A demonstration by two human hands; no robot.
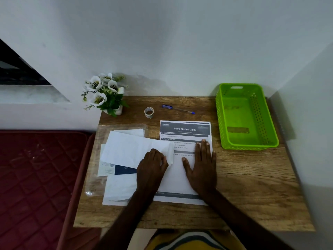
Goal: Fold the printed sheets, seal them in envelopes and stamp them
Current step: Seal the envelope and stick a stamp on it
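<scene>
While the left hand [153,164] curls its fingers over the right end of a white envelope [133,150], pinching it where it overlaps the left edge of the printed sheets [185,134], the right hand [201,165] lies flat with fingers straight on the top sheet, holding nothing; the stack sits directly under that palm, its heading showing beyond the fingertips. The envelope's far end juts away to the left of the grip, over more envelopes [119,188] and a clear plastic sleeve [95,177]; if it is pulled from one end only, I judge it may drag those loose pieces out of order or towards the table's [252,177] left edge. Should the flat palm slide rather than press, the sheets beneath could fan apart, and a later fold would come out crooked. Beyond both hands lie a tape roll [149,112] and a pen [178,109], well apart from either grip; the green basket [221,112] stands off to the right of the pressing hand.
</scene>
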